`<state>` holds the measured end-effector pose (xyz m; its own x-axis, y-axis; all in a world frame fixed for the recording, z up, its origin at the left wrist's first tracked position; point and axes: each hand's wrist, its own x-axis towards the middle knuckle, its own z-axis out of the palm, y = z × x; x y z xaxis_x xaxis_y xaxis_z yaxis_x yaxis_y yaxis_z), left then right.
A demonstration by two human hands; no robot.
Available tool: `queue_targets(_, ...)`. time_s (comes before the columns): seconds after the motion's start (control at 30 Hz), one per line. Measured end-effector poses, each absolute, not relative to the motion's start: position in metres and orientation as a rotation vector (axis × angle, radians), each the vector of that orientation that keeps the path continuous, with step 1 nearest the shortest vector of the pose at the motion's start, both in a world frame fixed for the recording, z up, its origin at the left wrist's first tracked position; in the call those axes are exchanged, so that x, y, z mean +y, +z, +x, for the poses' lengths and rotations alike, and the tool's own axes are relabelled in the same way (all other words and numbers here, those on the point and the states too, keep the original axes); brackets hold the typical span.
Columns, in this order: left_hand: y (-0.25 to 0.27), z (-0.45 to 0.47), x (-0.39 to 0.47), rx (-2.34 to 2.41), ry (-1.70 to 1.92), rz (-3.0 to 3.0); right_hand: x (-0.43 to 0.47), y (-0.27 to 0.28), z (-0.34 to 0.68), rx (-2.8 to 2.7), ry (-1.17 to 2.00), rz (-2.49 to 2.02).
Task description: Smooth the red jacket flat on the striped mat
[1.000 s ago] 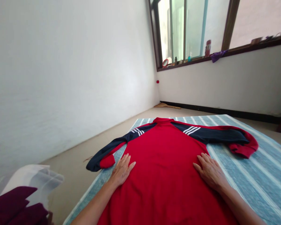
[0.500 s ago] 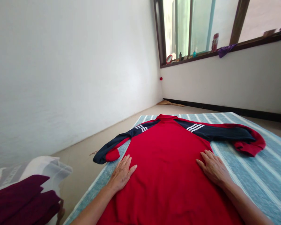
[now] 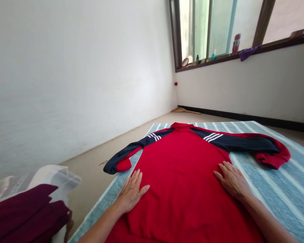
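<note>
One garment (image 3: 179, 162) lies spread on the striped sheet (image 3: 273, 192), collar (image 3: 181, 125) at the far end. The left hand (image 3: 132, 189) rests flat on the garment's left edge, the right hand (image 3: 231, 178) flat on its right edge; on each, the fingers extend forward and the thumb stands apart. Two dark sleeves (image 3: 243, 143) (white stripes at each shoulder) extend outward from the garment. Maroon cloth (image 3: 25, 212) sits left of the garment; a broom (image 3: 188, 111) lies beyond it.
</note>
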<state>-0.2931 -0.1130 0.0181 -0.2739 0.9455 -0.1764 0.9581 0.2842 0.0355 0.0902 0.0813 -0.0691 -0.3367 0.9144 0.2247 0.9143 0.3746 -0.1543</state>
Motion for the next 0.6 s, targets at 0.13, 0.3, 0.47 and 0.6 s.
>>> queue_targets(0.13,0.014,-0.289,-0.119,2.385,-0.133,1.766,0.08,-0.064,0.091,-2.378,-0.003,-1.623)
queue_targets(0.3,0.009,-0.292,-0.12,2.402,-0.063,1.817,0.079,-0.062,0.091,-2.367,0.013,-1.646)
queue_targets(0.47,0.012,-0.285,-0.129,2.437,-0.087,1.729,0.078,-0.06,0.092,-2.359,0.046,-1.648)
queue_targets(0.6,0.012,-0.279,-0.14,2.447,-0.133,1.696,0.078,-0.058,0.092,-2.355,0.056,-1.634)
